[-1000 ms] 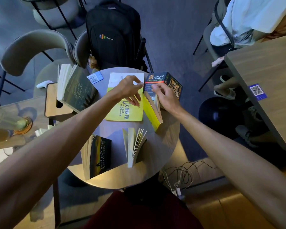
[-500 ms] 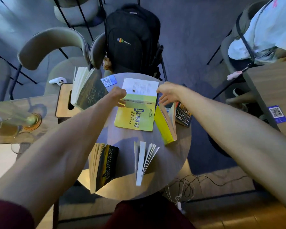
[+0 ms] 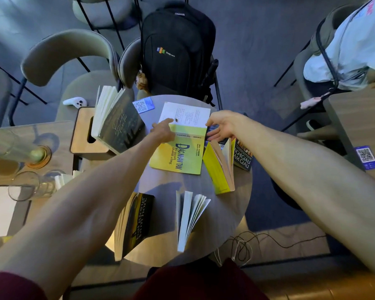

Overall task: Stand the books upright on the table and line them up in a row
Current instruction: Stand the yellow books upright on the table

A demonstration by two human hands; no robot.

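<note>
The left hand (image 3: 164, 132) lies on the far left part of the yellow book (image 3: 179, 155), fingers flat and pointing at the table's far edge, fingertips on the white flap (image 3: 185, 114) that is folded open there. It presses rather than grips; nothing is pinched. The right hand (image 3: 222, 126) is spread open at the book's far right corner, fingers curled down toward the cover edge and just above the blue book (image 3: 244, 158); whether it touches either one I cannot tell. It has hold of nothing I can see.

The yellow book lies flat near the table's (image 3: 225, 213) far edge, the only one with its cover down. To do this step well, I would close the white flap first, then take the book by both long edges, thumbs on one cover and fingers on the other, and tip it up onto its bottom edge. Fanning the pages a little should give it a footing, as the standing ones have. Care is needed on the right: the yellow-spined book (image 3: 220, 167) stands just beside it and could be knocked over.

Both forearms reach straight forward from the near edge, the left one crossing above the black book (image 3: 136, 219) at the near left. The white book (image 3: 189, 215) stands at the near edge between the arms. The grey book (image 3: 115, 122) stands at the far left.
</note>
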